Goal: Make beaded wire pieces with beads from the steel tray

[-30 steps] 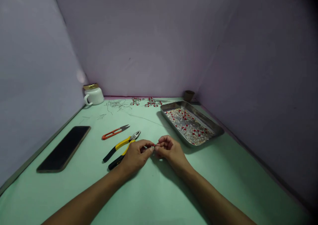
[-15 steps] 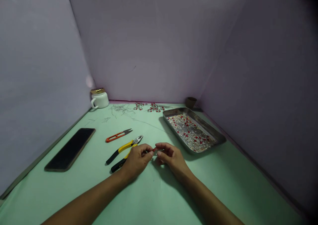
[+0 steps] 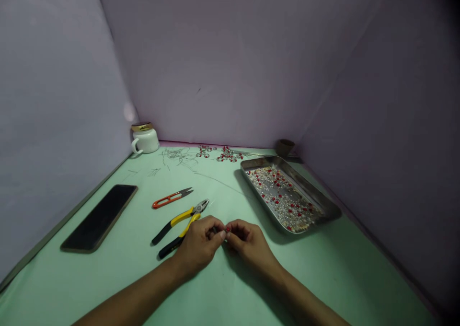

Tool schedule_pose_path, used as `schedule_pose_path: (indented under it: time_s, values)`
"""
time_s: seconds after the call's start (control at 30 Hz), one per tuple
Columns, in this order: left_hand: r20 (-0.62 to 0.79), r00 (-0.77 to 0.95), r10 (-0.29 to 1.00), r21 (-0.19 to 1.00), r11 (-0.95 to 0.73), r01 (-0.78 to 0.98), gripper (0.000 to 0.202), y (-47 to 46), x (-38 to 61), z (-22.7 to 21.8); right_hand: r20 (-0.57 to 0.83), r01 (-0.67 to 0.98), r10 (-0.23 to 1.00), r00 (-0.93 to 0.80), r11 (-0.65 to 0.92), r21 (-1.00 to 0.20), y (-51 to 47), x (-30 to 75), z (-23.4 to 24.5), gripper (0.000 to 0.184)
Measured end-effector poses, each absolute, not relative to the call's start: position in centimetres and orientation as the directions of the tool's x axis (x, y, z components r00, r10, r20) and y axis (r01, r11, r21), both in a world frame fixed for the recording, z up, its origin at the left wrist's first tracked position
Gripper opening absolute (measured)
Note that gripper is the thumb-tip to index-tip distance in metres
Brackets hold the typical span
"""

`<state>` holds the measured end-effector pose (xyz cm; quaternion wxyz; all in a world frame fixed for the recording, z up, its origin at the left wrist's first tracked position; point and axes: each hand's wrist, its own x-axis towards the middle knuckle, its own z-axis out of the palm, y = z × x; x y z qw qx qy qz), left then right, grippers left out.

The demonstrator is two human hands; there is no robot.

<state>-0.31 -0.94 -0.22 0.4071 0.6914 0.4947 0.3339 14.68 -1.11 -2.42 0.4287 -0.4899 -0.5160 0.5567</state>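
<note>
My left hand [image 3: 201, 242] and my right hand [image 3: 249, 242] meet fingertip to fingertip over the green table. Between their pinched fingers sits a small piece with a red bead [image 3: 227, 229]; the rest of it is hidden by the fingers. Both hands are closed on this piece. Just left of my left hand lie yellow and black pliers [image 3: 183, 215], partly covered by that hand. Beyond the pliers is a pair of orange thread snips [image 3: 172, 198]. To the right of my right hand stands a metal tray [image 3: 268, 211] holding red, white and golden beads.
A phone [image 3: 100, 218] lies at the left. At the back are a white mug with a gold lid [image 3: 145, 139], tangled wire [image 3: 176, 154], red and clear beaded pieces [image 3: 229, 155] and a small brown pot [image 3: 285, 147]. Walls close in the table on three sides.
My fingertips have come closer together around the beaded piece, and my right fingers have closed in on it. The camera view has shifted slightly.
</note>
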Motion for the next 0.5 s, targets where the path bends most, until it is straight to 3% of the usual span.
schedule_pose_path:
  time_s: [0.23, 0.5]
  values:
    - [0.044, 0.322, 0.946, 0.858, -0.201, 0.472, 0.004, -0.8, -0.2, -0.4, -0.078, 0.167, 0.984, -0.159, -0.051, -0.985, -1.2, 15.0, -2.5, 0.005]
    - [0.050, 0.340, 0.939, 0.846, -0.220, 0.486, 0.002, -0.9, -0.4, -1.5, -0.185, 0.129, 0.966, -0.181, -0.163, -0.978, -1.3, 15.3, -2.2, 0.008]
